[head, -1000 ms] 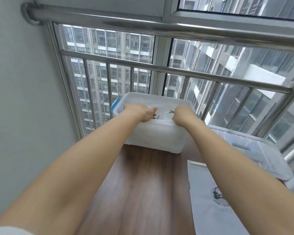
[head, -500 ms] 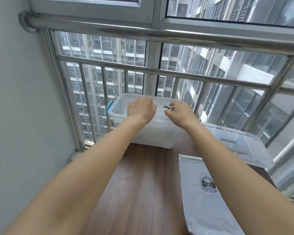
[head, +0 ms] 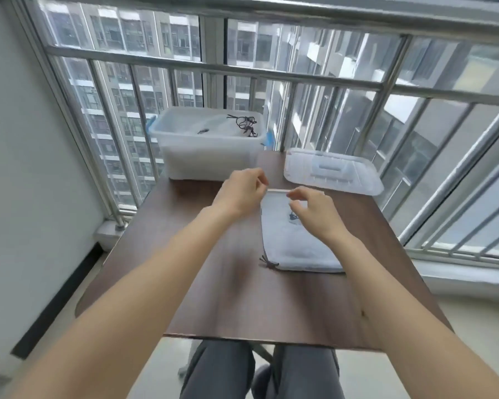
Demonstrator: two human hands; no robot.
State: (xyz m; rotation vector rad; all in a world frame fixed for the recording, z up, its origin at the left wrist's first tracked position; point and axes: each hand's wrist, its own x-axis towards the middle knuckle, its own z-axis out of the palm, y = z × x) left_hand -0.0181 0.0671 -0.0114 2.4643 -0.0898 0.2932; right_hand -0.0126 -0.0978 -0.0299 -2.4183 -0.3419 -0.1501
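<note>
Left hand: arm stretched forward, over the surface just left of the bag. Fingers curled, thumb near forefinger; with the blur I cannot tell if it pinches anything.

Bag lies flat, right of centre.

Right hand: over the bag's far end, fingers arched, thumb and forefinger apart, holding nothing. It covers part of the bag's dark print.

Box contents blurred; only dark cords readable.

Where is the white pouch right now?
Head view: the white pouch lies on the table right of centre, under the right hand, near the lid.
</note>
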